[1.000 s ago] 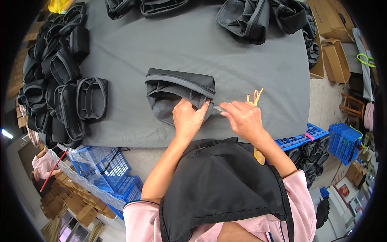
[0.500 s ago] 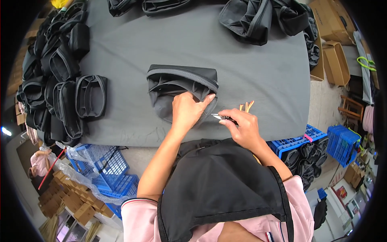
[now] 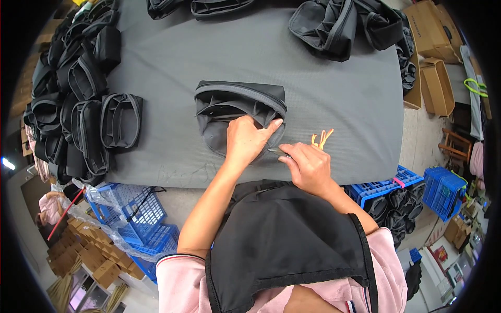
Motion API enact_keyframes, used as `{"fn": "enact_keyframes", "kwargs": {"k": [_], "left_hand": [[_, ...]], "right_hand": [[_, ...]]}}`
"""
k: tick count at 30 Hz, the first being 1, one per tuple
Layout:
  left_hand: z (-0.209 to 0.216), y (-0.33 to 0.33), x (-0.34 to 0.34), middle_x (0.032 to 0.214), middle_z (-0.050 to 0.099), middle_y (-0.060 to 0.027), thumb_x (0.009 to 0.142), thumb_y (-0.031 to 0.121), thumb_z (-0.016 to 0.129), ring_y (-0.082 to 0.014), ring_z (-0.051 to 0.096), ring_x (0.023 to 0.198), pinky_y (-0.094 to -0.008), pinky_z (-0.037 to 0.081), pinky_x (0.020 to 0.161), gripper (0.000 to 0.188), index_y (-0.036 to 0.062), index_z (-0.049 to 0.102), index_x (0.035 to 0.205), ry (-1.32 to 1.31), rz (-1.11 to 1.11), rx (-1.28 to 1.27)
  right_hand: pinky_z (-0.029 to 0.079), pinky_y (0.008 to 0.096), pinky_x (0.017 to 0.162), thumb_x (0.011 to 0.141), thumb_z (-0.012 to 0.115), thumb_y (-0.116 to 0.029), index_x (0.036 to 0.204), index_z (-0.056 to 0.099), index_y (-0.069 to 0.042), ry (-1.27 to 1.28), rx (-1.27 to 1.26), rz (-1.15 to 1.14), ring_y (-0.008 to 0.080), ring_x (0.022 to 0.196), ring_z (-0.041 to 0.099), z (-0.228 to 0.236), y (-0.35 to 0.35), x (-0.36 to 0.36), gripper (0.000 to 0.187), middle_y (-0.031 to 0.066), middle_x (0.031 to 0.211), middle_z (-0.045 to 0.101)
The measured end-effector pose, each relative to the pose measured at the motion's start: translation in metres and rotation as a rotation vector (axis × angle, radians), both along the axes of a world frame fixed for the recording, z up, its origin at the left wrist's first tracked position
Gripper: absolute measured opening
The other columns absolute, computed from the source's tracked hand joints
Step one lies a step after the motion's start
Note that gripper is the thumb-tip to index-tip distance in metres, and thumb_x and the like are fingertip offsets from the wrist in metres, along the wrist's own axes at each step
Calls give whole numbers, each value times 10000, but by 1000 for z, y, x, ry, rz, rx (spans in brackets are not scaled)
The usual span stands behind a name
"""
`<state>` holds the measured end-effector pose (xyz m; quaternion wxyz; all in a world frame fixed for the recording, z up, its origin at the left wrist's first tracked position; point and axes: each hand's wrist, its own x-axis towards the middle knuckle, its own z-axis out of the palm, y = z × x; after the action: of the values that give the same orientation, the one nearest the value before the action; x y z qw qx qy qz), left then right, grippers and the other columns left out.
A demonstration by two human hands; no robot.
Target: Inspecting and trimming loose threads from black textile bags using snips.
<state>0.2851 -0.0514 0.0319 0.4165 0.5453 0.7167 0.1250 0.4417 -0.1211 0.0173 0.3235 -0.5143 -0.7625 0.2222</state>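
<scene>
A black zippered pouch (image 3: 214, 133) lies on the grey-covered table in front of me, its mouth spread and inner dividers showing. My left hand (image 3: 243, 140) is closed on the pouch's near right edge, with the thumb on the outside near the zipper and the fingers partly hidden inside. Just right of it, my right hand (image 3: 311, 166) grips small thread snips (image 3: 276, 151), whose blades point left at the pouch's side. The blades look nearly together; whether they touch the fabric or a thread I cannot tell. An orange cord (image 3: 322, 139) sticks up behind the right hand.
Black pouches (image 3: 86, 81) are heaped along the table's left side, and more pouches (image 3: 326, 26) lie at the far edge. Blue crates (image 3: 143, 211) stand at lower left; another blue crate (image 3: 383, 185) with black pouches is at the right. Cardboard boxes (image 3: 437, 86) stand beyond the right edge.
The snips have moved slightly left and closer to the pouch, and their blades have come together. My left hand keeps its hold. The whole view has shifted a little.
</scene>
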Motion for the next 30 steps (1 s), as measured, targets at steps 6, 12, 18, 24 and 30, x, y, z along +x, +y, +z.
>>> {"fn": "enact_keyframes", "kwargs": {"k": [6, 12, 18, 24, 30], "left_hand": [[-1, 2, 0, 549, 572, -208, 668, 429, 750, -318, 603, 551, -391, 470, 570, 550, -80, 562, 575, 48, -37, -26], [4, 4, -1, 559, 574, -215, 666, 439, 745, -332, 607, 570, -396, 472, 583, 562, -86, 563, 583, 27, -61, -2], [9, 12, -11, 621, 607, -215, 658, 440, 752, -294, 627, 620, -376, 477, 605, 561, -102, 606, 673, -23, -105, -88], [10, 10, -34, 1032, 624, -143, 854, 272, 600, -182, 592, 930, -319, 468, 795, 453, -63, 545, 1153, -590, -211, -270], [26, -42, -22, 1169, 485, -185, 666, 56, 709, -340, 495, 1080, -385, 437, 875, 629, 9, 438, 1231, -78, -381, 478]], "right_hand": [[445, 320, 544, 713, 692, -74, 908, 616, -41, 42, -39, -5, 252, 582, 575, 4, -1, -1, 212, 78, 698, 602], [450, 316, 542, 725, 683, -80, 884, 621, -45, 190, -127, -53, 239, 587, 581, 1, -1, -1, 175, 73, 720, 613], [451, 307, 530, 712, 693, -62, 899, 615, -41, 265, -155, 52, 211, 597, 589, 8, -2, 0, 204, 71, 726, 608], [356, 231, 535, 705, 663, 38, 1035, 601, -59, 562, -319, -103, 94, 577, 396, -10, 14, -19, 350, 8, 710, 432], [348, 217, 535, 730, 627, 53, 969, 653, -52, 722, -398, -136, 70, 580, 398, -26, 19, -34, 262, -10, 728, 460]]}}
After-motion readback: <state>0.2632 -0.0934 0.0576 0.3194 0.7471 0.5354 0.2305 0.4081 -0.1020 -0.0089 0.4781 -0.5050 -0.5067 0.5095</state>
